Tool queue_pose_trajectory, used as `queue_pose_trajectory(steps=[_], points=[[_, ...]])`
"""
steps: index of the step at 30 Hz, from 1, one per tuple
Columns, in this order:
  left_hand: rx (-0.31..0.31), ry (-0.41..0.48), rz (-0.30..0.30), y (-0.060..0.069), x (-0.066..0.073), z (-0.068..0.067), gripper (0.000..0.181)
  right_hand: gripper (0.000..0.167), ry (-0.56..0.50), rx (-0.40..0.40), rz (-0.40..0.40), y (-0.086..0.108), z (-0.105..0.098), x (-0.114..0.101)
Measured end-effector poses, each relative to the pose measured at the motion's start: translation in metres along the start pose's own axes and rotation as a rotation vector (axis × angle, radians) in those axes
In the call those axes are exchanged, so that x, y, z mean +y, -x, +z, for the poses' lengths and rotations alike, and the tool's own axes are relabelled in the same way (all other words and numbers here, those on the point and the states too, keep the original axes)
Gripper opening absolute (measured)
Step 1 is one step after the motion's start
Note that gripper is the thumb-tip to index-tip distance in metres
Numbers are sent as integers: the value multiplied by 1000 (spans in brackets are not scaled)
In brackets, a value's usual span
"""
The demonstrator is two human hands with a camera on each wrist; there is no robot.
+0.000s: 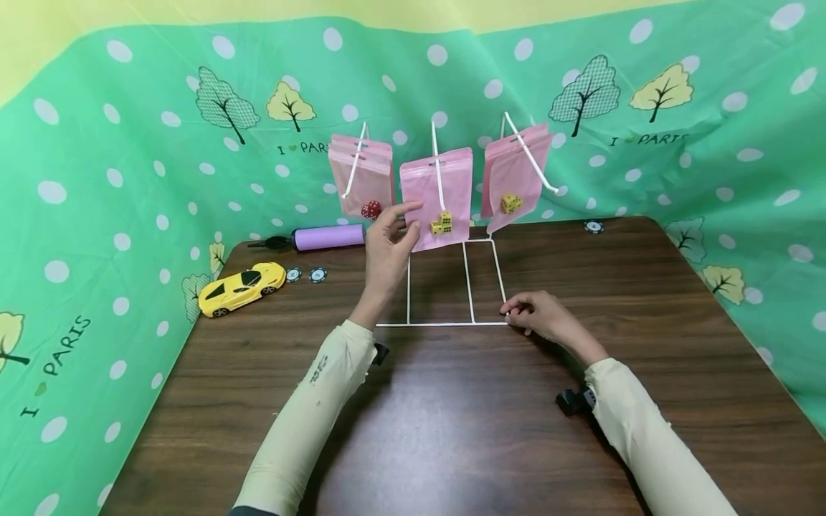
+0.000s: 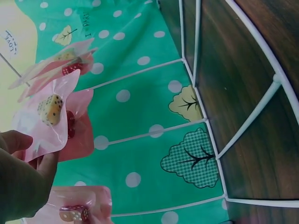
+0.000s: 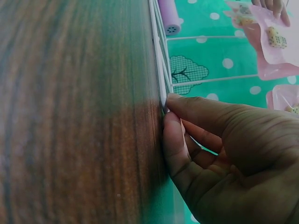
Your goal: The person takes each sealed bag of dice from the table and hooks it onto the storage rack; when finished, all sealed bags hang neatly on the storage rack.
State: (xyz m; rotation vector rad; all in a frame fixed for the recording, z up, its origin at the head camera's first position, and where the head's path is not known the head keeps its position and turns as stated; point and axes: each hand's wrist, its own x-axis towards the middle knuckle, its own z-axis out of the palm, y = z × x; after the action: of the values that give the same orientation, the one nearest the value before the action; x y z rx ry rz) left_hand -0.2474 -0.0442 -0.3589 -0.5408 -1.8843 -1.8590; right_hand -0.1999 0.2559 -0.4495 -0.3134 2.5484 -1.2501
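A white wire rack (image 1: pixel 439 325) stands on the table with pink zip pouches hanging from its three hooks. My left hand (image 1: pixel 390 247) pinches the left edge of the middle pouch (image 1: pixel 419 190), which shows yellow dice (image 1: pixel 442 225) inside; in the left wrist view the thumb lies over the pouch (image 2: pixel 49 137). On the left hook hangs a pouch (image 1: pixel 379 172) with red dice (image 1: pixel 371 209). The right-hand pouch (image 1: pixel 500 172) has yellow dice (image 1: pixel 511 204). With thumb and fingertips, my right hand (image 1: pixel 545 315) grips the front right corner of the rack's base, seen close in the right wrist view.
A yellow toy car (image 1: pixel 241 289) is at the table's left, beside two poker chips (image 1: pixel 317 275). Behind them lies a purple hand pump (image 1: pixel 329 237). Another chip (image 1: pixel 594 226) is near the back right edge. A green dotted cloth (image 1: pixel 645 193) surrounds the back and sides.
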Motion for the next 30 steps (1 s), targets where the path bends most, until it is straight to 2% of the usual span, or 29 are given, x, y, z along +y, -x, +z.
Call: queue_pose_trajectory(steps=[4,9,16,19,24,27,30], points=[[7,-37,-15,2,-3,-2,26,17,3,4,10,-1,-3,-1],[7,-107,-81,8,-10,-8,23,16,7,-2,26,-2,-2,-2],[-36,-293,-153,22,-25,-31,20,17,2,-11,-3,-4,-3,-5],[-122,-360,-194,30,-29,-46,19,18,-5,-12,-18,-6,-3,-6],[-345,-537,-248,54,-31,-71,21,18,-2,-19,-18,-6,-3,-3],[-448,-700,-251,71,-27,-85,26,19,15,-25,-16,-5,-5,-2],[-498,-880,-254,83,-20,-99,34,20,25,-19,-25,-3,-10,-3]])
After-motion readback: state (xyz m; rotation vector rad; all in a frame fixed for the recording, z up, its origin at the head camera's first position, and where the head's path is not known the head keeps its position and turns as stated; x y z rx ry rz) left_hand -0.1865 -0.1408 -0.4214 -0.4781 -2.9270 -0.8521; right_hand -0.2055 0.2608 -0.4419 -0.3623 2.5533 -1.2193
